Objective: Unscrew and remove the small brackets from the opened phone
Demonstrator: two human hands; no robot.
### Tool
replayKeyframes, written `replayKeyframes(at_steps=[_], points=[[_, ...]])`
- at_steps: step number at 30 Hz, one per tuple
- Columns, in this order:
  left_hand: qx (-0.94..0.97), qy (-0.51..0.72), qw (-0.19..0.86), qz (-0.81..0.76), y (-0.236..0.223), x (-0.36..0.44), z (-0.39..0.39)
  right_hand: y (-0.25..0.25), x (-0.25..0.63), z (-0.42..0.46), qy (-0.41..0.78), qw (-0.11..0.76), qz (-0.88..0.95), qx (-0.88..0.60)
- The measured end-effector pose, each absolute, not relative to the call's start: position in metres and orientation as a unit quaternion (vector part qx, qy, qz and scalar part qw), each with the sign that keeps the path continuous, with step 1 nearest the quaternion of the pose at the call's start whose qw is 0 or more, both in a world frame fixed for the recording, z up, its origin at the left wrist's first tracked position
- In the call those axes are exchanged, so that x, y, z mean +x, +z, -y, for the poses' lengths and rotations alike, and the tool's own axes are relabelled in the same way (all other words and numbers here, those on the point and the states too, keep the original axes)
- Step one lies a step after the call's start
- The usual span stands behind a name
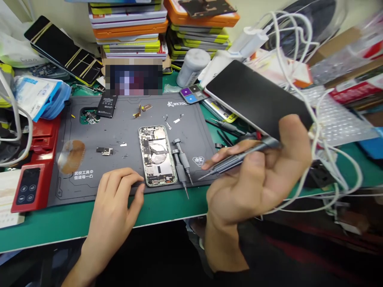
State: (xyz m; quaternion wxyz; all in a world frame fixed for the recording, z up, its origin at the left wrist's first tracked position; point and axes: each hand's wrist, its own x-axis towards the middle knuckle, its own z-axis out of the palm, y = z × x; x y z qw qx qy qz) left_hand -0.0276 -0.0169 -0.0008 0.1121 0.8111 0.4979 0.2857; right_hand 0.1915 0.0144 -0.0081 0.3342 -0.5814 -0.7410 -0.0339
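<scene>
My left hand (115, 199) rests at the mat's front edge, fingers loosely bent and thumb apart, holding nothing. Its fingertips are close to the lower left corner of an opened phone (158, 155), whose battery bay and inner boards show. My right hand (254, 179) is raised, palm turned up, with a grey precision screwdriver (236, 159) between its fingers, tip pointing left. Two similar precision screwdrivers (180, 163) lie right of the opened phone. Behind my right hand is a black-faced phone (257, 95); whether a finger touches it, I cannot tell.
On the grey mat (119, 131) lie a phone battery (107, 104), a small metal part (104, 151), flex cables (142, 111) and tiny brackets. A red device (32, 183) stands at left. Stacked boxes (128, 32) line the back; white cables (278, 44) tangle at right.
</scene>
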Motion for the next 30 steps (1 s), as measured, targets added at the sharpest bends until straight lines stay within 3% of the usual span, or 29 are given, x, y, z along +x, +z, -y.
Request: replayKeyframes(at_steps=[10,16,22,30], points=[[0.868,0.192,-0.006,-0.458,-0.005,-0.025,0.015,-0.005,0.223,-0.024,-0.040,0.260,0.635,-0.726],[0.859,0.228,0.023,-0.458,-0.004,-0.027,0.016,0.003,0.214,-0.018,-0.093,0.299,0.645,-0.697],[0.827,0.301,0.120,-0.459,0.000,-0.030,0.020,0.011,0.202,-0.016,-0.051,0.195,0.667,-0.717],[0.814,0.330,0.121,-0.463,0.001,-0.028,0.023,0.017,0.198,-0.031,-0.027,0.161,0.652,-0.741]])
